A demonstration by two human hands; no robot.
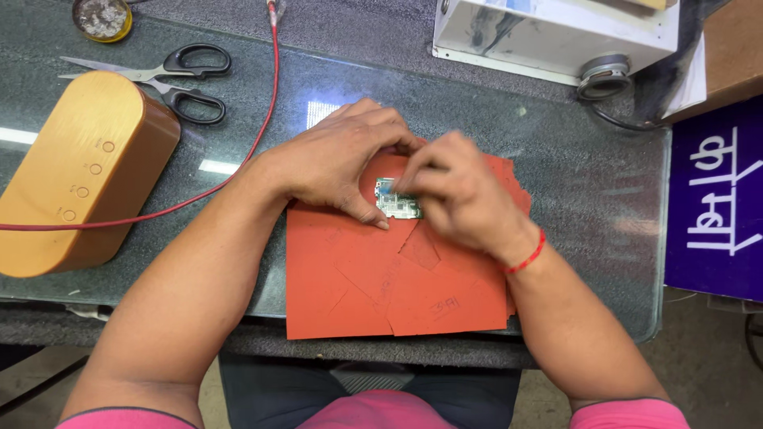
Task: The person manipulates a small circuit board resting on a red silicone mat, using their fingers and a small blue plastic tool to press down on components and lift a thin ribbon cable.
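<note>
I see left hand (338,159) and right hand (457,195) pressed together, both apparently pinching a small circuit board (395,201) over the orange mat (381,278); scissors (179,79) at ten o'clock.

Wooden oval box (75,171), black-handled scissors (171,79), red cable (238,163), small round tin (102,17), white machine (552,32) on the glass tabletop (588,183)

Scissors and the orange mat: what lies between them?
In the head view, a red wire crosses the glass tabletop between the scissors and orange mat.
</note>
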